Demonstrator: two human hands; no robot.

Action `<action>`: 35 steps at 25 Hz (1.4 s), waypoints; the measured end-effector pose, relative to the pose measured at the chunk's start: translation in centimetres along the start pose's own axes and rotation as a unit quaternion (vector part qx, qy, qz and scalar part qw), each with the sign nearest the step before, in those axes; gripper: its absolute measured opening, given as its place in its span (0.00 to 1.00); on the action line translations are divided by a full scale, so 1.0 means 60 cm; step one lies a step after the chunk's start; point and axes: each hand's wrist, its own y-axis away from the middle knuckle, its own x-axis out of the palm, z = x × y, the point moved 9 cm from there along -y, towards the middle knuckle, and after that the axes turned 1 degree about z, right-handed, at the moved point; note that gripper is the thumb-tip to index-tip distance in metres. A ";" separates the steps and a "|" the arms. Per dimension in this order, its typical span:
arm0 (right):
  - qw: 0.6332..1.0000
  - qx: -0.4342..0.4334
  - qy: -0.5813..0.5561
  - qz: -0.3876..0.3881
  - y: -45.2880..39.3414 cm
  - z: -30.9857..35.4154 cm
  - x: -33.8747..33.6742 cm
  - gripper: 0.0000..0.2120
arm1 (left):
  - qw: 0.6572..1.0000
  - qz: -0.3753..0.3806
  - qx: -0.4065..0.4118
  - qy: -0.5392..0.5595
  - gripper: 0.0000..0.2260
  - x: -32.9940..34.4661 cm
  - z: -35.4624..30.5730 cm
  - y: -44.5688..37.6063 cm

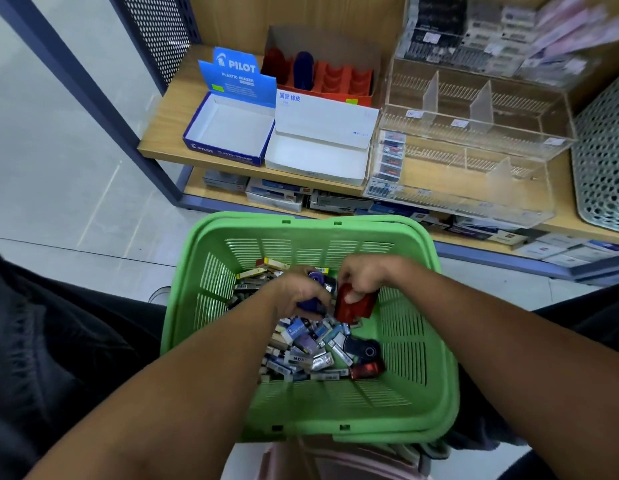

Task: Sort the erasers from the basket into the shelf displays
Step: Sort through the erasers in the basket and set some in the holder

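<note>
In the green basket [422, 306] of mixed erasers [311, 348], a blue eraser [309, 303] is gripped by the left hand [297, 289], a red eraser [354, 304] by the right hand [363, 275]; each is best lifted clear and matched by colour to the red display box [335, 77]

Slatted green plastic basket [211, 299], matt wood-look shelf [169, 112], clear acrylic bins [474, 133]

Green basket [211, 299]: one.
Hands in the basket: two, left hand [297, 289] and right hand [361, 275].
Red plastic pieces in the basket: two, one [354, 306] held, one [366, 370] loose.
Small erasers [308, 351]: a heap too jumbled to count.
Cardboard display boxes on the shelf [169, 109]: three, Pilot box [228, 133], white box [318, 154], red-insert box [332, 77].
Clear acrylic displays [474, 133]: tiered, count unclear.
</note>
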 end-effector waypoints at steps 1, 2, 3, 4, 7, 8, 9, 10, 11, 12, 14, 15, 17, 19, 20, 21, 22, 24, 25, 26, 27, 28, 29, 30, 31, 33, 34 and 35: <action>1.000 -0.015 -0.025 0.003 0.011 0.007 -0.012 0.17 | 1.000 0.006 0.006 0.009 0.26 -0.005 -0.009 0.010; 0.998 -0.023 -0.057 0.003 0.021 0.010 -0.024 0.16 | 1.000 0.018 0.008 0.022 0.26 -0.008 -0.016 0.022; 0.995 -0.024 -0.093 0.001 0.031 0.010 -0.034 0.14 | 0.999 0.036 0.008 0.033 0.26 -0.010 -0.022 0.032; 0.991 -0.025 -0.133 0.000 0.040 0.008 -0.041 0.12 | 0.997 0.058 0.010 0.042 0.27 -0.009 -0.030 0.044; 0.973 -0.031 -0.229 -0.003 0.069 0.011 -0.059 0.10 | 0.995 0.094 0.034 0.022 0.33 -0.009 -0.060 0.073; 0.967 -0.036 -0.251 -0.010 0.082 0.015 -0.066 0.11 | 0.995 0.093 0.047 0.010 0.34 -0.010 -0.072 0.084; 0.962 -0.043 -0.267 -0.021 0.094 0.020 -0.075 0.11 | 0.994 0.085 0.065 -0.007 0.32 -0.011 -0.085 0.095; 0.959 -0.051 -0.277 -0.037 0.106 0.025 -0.087 0.11 | 0.993 0.072 0.085 -0.024 0.29 -0.014 -0.100 0.109; 0.957 -0.059 -0.280 -0.057 0.116 0.030 -0.101 0.09 | 0.992 0.058 0.103 -0.041 0.25 -0.018 -0.116 0.122; 0.954 -0.069 -0.281 -0.077 0.128 0.036 -0.117 0.07 | 0.990 0.046 0.117 -0.058 0.22 -0.023 -0.134 0.137; 0.945 -0.090 -0.294 -0.108 0.145 0.049 -0.148 0.06 | 0.985 0.033 0.145 -0.087 0.20 -0.038 -0.176 0.166; 0.938 -0.105 -0.305 -0.125 0.152 0.057 -0.167 0.07 | 0.982 0.028 0.157 -0.104 0.19 -0.048 -0.199 0.182; 0.918 -0.141 -0.327 -0.176 0.172 0.076 -0.213 0.08 | 0.974 0.003 0.186 -0.132 0.19 -0.075 -0.254 0.213; 0.886 -0.174 -0.355 -0.243 0.194 0.099 -0.269 0.08 | 0.964 -0.047 0.223 -0.136 0.17 -0.113 -0.319 0.249; 0.869 -0.187 -0.363 -0.281 0.204 0.111 -0.297 0.09 | 0.958 -0.074 0.242 -0.138 0.17 -0.133 -0.354 0.264; 0.853 -0.194 -0.364 -0.320 0.213 0.121 -0.325 0.10 | 0.949 -0.099 0.260 -0.146 0.17 -0.151 -0.388 0.277; 0.842 -0.192 -0.357 -0.357 0.219 0.127 -0.352 0.10 | 0.940 -0.122 0.277 -0.158 0.17 -0.168 -0.420 0.288; 0.828 -0.177 -0.334 -0.415 0.219 0.129 -0.405 0.09 | 0.919 -0.162 0.305 -0.188 0.19 -0.196 -0.476 0.302; 0.823 -0.165 -0.314 -0.443 0.213 0.126 -0.432 0.09 | 0.908 -0.181 0.316 -0.206 0.20 -0.208 -0.501 0.306; 0.819 -0.147 -0.285 -0.475 0.209 0.121 -0.459 0.09 | 0.896 -0.200 0.328 -0.224 0.19 -0.221 -0.525 0.307; 0.814 -0.123 -0.248 -0.511 0.207 0.115 -0.487 0.09 | 0.883 -0.217 0.341 -0.238 0.17 -0.234 -0.548 0.304; 0.803 -0.102 -0.213 -0.546 0.207 0.110 -0.513 0.08 | 0.872 -0.235 0.350 -0.248 0.16 -0.247 -0.569 0.297; 0.790 -0.092 -0.186 -0.577 0.208 0.110 -0.538 0.08 | 0.860 -0.254 0.357 -0.261 0.14 -0.259 -0.589 0.289; 0.778 -0.093 -0.169 -0.598 0.209 0.114 -0.562 0.09 | 0.844 -0.270 0.364 -0.289 0.15 -0.267 -0.609 0.281; 0.768 -0.102 -0.162 -0.612 0.207 0.120 -0.583 0.09 | 0.824 -0.279 0.364 -0.333 0.16 -0.268 -0.627 0.272; 0.763 -0.103 -0.135 -0.624 0.192 0.136 -0.630 0.09 | 0.781 -0.279 0.347 -0.438 0.15 -0.268 -0.659 0.246; 0.765 -0.095 -0.112 -0.627 0.181 0.144 -0.649 0.10 | 0.769 -0.274 0.334 -0.470 0.14 -0.269 -0.669 0.233; 0.767 -0.089 -0.083 -0.630 0.170 0.152 -0.665 0.11 | 0.766 -0.264 0.321 -0.490 0.13 -0.273 -0.678 0.218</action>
